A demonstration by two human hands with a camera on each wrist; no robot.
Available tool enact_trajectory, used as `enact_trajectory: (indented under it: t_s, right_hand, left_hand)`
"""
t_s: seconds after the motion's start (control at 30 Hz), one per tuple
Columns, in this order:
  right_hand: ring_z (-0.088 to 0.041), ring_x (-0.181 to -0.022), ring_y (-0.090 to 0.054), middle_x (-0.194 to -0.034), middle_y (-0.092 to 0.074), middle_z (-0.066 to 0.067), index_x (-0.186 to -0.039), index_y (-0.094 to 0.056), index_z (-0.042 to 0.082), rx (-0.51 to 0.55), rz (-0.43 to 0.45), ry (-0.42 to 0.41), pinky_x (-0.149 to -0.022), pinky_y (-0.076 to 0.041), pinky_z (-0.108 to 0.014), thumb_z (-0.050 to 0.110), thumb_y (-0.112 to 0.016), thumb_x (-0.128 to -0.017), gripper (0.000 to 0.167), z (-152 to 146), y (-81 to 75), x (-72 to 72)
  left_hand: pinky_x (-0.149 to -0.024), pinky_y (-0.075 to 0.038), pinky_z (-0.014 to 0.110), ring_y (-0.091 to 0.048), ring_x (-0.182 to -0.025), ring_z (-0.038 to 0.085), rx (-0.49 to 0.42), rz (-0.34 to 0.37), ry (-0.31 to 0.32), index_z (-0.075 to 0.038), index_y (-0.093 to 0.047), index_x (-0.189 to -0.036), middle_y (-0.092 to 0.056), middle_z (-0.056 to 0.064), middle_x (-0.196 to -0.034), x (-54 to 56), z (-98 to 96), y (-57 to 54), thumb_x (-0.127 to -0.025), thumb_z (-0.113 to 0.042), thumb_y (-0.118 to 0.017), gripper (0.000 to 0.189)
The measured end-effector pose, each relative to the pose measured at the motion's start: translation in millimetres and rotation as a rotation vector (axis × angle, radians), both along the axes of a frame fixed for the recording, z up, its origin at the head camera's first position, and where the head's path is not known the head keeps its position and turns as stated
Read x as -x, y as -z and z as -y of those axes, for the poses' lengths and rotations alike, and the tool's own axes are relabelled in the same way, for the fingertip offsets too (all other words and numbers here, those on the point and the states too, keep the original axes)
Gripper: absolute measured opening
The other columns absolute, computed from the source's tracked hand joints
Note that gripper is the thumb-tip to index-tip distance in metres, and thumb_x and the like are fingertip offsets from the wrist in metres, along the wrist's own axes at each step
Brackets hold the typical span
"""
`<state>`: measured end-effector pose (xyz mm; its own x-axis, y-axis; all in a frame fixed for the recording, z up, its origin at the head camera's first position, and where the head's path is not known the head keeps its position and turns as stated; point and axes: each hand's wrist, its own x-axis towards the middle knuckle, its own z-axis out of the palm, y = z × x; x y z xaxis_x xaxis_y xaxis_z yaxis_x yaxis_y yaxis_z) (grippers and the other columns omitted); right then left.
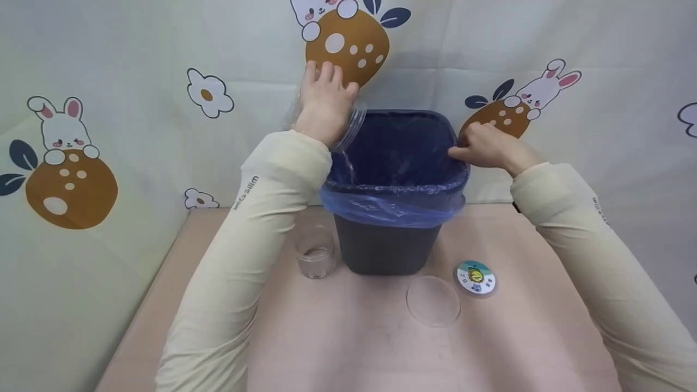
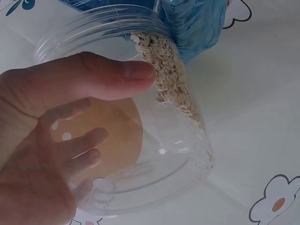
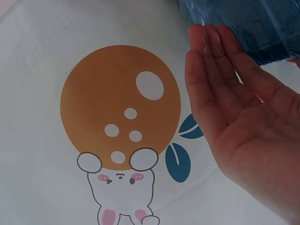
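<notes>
My left hand [image 1: 326, 103] grips a clear plastic jar [image 2: 140, 183], thumb on one side and fingers round the other. The jar is tipped, its threaded mouth over the left rim of a dark trash bin [image 1: 386, 247]. Pale flakes [image 2: 168, 75], like oats, lie along the jar's lower wall toward the mouth. A blue bag [image 1: 395, 207] lines the bin and folds over its rim. At the bin's right side, my right hand [image 1: 487, 146] pinches the lined rim, thumb over the edge and fingers along the outside.
Left of the bin stands another clear jar [image 1: 316, 256]. In front lie a clear round disc [image 1: 433, 302] and a round lid [image 1: 475, 277] with a printed label. They rest on a pink tabletop [image 1: 370, 348]. A patterned cloth [image 1: 256, 32] hangs close behind the bin.
</notes>
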<state>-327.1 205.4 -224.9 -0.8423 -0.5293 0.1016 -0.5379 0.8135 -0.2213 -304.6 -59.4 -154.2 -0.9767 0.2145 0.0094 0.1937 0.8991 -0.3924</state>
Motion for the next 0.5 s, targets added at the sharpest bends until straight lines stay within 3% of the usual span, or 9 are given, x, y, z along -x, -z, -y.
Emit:
enact_trajectory:
  t_s: [0.17,0.5]
  right_hand:
    - [-0.018,-0.051,-0.041,-0.05,-0.041,0.002,-0.059,-0.055,0.001,0.004,0.004,-0.01,-0.086,-0.036,-0.057,0.016,-0.054,-0.091,0.035,-0.1,-0.1,0.0]
    - [-0.016,-0.049,-0.04,-0.051,-0.04,0.002,-0.059,-0.054,0.002,0.01,0.006,-0.011,-0.082,-0.037,-0.054,0.016,-0.054,-0.091,0.035,-1.4,0.1,-0.8]
  left_hand:
    - [-0.11,-0.006,0.052,-0.016,-0.135,0.037,-0.007,0.003,0.001,-0.012,-0.035,-0.142,-0.026,0.021,-0.146,0.6,0.0,0.6,-0.098,0.006,-0.034,0.048]
    - [-0.11,-0.006,0.051,-0.015,-0.135,0.036,-0.007,0.007,-0.006,-0.015,-0.035,-0.142,-0.024,0.02,-0.147,0.5,-5.1,-0.2,-0.1,0.007,-0.027,0.049]
